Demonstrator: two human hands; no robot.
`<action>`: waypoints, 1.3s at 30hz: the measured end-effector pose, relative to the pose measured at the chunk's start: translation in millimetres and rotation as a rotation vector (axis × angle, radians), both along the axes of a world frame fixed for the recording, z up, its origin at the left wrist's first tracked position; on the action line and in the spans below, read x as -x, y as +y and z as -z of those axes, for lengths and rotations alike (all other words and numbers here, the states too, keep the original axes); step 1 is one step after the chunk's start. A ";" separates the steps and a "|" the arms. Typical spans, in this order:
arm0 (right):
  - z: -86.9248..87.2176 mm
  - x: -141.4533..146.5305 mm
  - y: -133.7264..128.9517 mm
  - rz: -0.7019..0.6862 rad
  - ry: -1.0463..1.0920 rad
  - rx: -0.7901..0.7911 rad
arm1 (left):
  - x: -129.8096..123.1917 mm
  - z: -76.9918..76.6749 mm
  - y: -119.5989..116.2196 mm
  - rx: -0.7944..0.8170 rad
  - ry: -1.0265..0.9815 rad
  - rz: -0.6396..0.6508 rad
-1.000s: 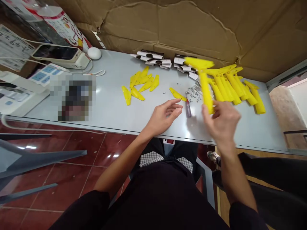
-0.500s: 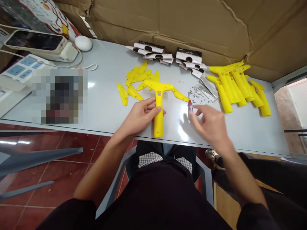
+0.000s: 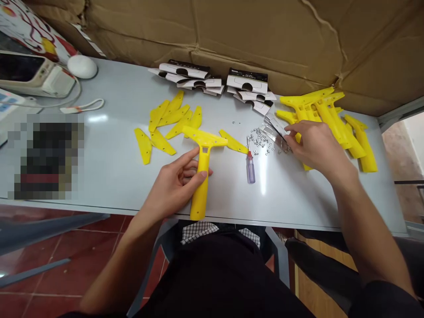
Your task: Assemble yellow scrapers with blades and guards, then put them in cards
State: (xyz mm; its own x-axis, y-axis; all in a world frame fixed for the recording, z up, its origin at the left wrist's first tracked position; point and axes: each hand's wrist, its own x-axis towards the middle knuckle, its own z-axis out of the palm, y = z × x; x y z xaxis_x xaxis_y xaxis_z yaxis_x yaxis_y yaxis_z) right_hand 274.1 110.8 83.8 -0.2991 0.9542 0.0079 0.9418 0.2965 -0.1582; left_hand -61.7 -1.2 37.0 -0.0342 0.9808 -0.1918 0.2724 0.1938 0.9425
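My left hand (image 3: pixel 179 183) is wrapped round the shaft of a yellow T-shaped handle (image 3: pixel 202 176), whose crosspiece points away from me. My right hand (image 3: pixel 314 143) has its thumb and fingers pinched at the edge of the thin metal plates (image 3: pixel 274 129). A screwdriver (image 3: pixel 251 170) with a red and clear handle lies on the table, its tip at a pile of small screws (image 3: pixel 259 139). One flat yellow piece (image 3: pixel 233 141) rests between the handle and the screws. More flat yellow pieces (image 3: pixel 174 115) lie beyond my left hand.
Several yellow handles (image 3: pixel 331 117) are heaped at the right. Folded cardboard sleeves (image 3: pixel 247 81) stand in two stacks at the back, before a cardboard wall (image 3: pixel 265 35). A phone (image 3: pixel 20 68), a white rounded object (image 3: pixel 82 66) and a cable (image 3: pixel 89 106) are at the left. A person's leg shows at lower right.
My right hand has left the screwdriver and moved right and away from me to the metal plates. My left hand still holds the yellow handle. The camera view has shifted.
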 end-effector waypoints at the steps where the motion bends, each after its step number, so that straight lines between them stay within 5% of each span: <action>1: 2.0 1.4 1.1 0.003 -0.024 -0.009 | -0.2 -0.3 1.7 0.006 0.007 0.006; 23: -1.8 25.3 22.6 0.093 -0.281 -0.034 | 1.7 1.3 14.3 0.004 -0.004 0.140; 29: -17.2 39.7 15.7 -0.037 0.139 -0.031 | 4.4 5.6 13.5 -0.032 -0.070 0.189; 34: -18.3 66.7 13.6 -0.145 0.610 0.308 | -0.3 9.0 6.7 -0.102 0.002 0.168; 39: -6.4 93.4 11.4 -0.159 0.763 0.560 | -3.7 9.2 0.1 -0.178 0.171 0.183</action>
